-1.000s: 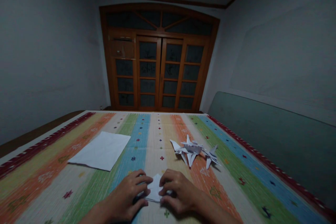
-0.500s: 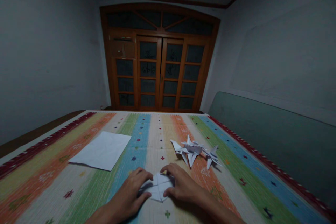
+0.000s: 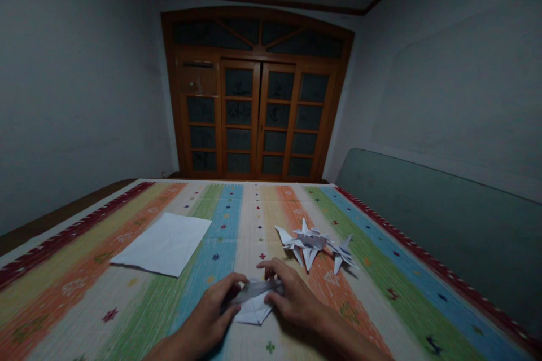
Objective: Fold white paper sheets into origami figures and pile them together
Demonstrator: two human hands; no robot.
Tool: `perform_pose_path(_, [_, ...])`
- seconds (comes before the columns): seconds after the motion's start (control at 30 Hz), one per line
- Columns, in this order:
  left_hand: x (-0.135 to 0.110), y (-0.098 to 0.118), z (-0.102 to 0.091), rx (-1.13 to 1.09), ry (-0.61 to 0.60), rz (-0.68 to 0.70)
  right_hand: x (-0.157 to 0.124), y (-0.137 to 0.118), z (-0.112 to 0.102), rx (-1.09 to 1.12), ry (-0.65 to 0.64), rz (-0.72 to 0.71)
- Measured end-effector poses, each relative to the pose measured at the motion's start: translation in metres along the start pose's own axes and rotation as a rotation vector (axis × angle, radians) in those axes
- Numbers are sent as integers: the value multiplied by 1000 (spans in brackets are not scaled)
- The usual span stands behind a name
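Between my two hands, near the front of the table, is a folded piece of white paper (image 3: 253,313). Its far part is lifted and bent over toward me, while the near part lies on the cloth with creases showing. My left hand (image 3: 218,304) grips the paper's left side between thumb and fingers. On the opposite side, my right hand (image 3: 285,290) pinches the raised part, thumb nearest me and index finger partly lifted. Some fingertips are hidden behind the paper.
A flat white paper sheet (image 3: 165,243) lies on the left. Several spiky folded paper figures (image 3: 311,242) sit right of centre. A striped cloth (image 3: 139,316) covers the table. A grey-green padded backrest (image 3: 423,214) runs along the right, and wooden doors (image 3: 260,118) stand beyond.
The far part of the folded paper has come up off the cloth and bent toward me. My right hand has risen slightly, and my left fingers have shifted a little inward.
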State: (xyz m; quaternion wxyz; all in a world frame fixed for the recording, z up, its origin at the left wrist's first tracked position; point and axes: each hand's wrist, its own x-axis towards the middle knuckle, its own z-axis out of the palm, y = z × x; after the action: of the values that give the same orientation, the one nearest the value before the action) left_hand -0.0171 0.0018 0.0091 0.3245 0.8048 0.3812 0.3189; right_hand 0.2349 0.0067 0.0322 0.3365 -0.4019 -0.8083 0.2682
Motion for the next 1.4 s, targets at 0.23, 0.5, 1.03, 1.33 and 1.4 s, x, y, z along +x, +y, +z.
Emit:
perform_pose_path(0.23, [9,-3,-1,-238,258,-139,7,12,15,149,465,136])
perform_pose_path(0.5, [9,-2,8,-454,385,-136,7,-2,43,650,459,249])
perform_pose_path(1.03, [8,2,14,-427,204,-149,4,2,53,819,414,294])
perform_pose_path(1.33, [9,21,13,-452,159,-85,-3,-8,48,712,250,106])
perform_pose_path(1.4, [8,21,14,-421,169,-95,-4,-10,49,802,170,94])
